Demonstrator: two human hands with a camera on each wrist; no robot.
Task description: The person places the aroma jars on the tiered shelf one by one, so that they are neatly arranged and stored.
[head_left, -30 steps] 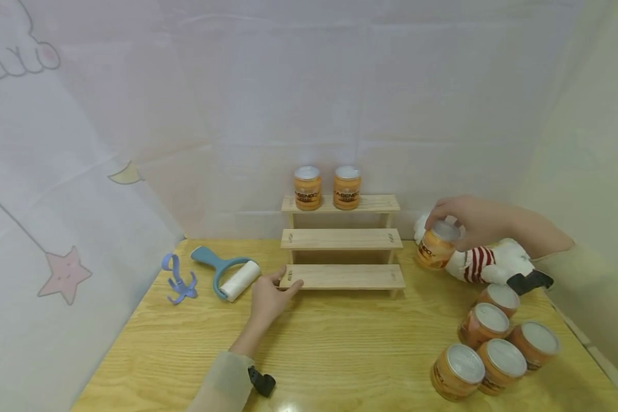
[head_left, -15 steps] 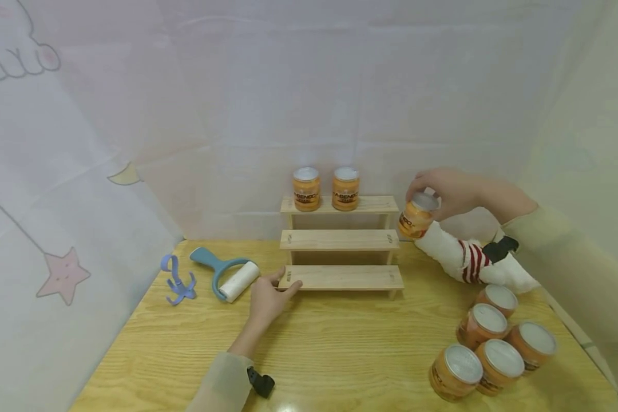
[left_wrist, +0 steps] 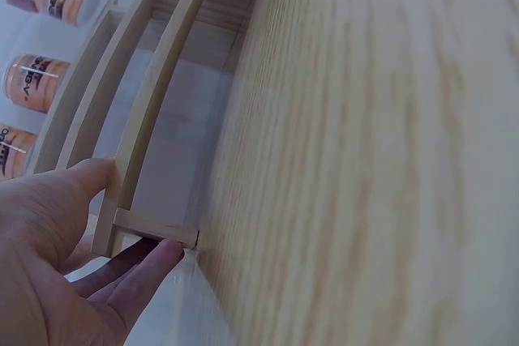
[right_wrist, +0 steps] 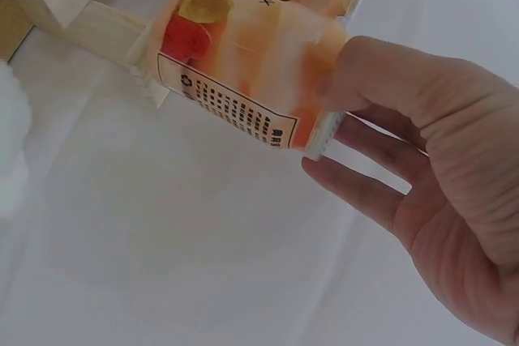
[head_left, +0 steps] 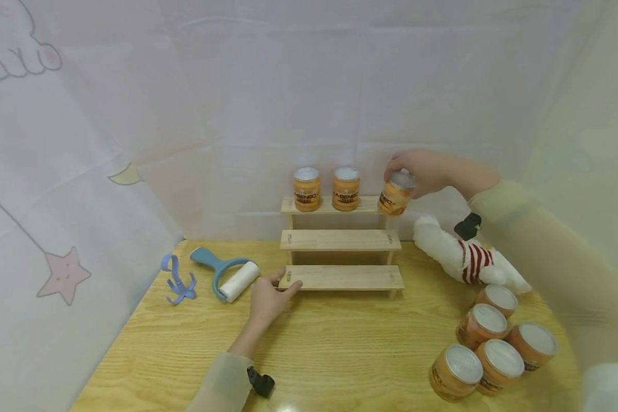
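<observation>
A three-tier wooden shelf (head_left: pixel 340 277) stands at the back of the table, two orange cans (head_left: pixel 306 189) upright on its top tier. My right hand (head_left: pixel 424 171) grips another orange can (head_left: pixel 394 197) near its silver lid, slightly tilted, at the top tier's right end. Whether its base touches the board cannot be told. In the right wrist view, fingers and thumb hold this can (right_wrist: pixel 243 62) by the lid end. My left hand (head_left: pixel 268 297) holds the lowest tier's left end; in the left wrist view the thumb lies on the board (left_wrist: pixel 150 111) and fingers reach the leg.
Several more orange cans (head_left: pixel 455 372) stand at the table's right front. Behind them lies a white plush toy (head_left: pixel 445 252) with red stripes. To the left are a blue-handled lint roller (head_left: pixel 239 281) and a purple claw-shaped hook (head_left: pixel 180 286). A pale cloth wall (head_left: pixel 226 114) closes the back.
My right hand has carried the can left and upward, from in front of the plush toy to the shelf's top tier. The left hand stays at the lowest tier.
</observation>
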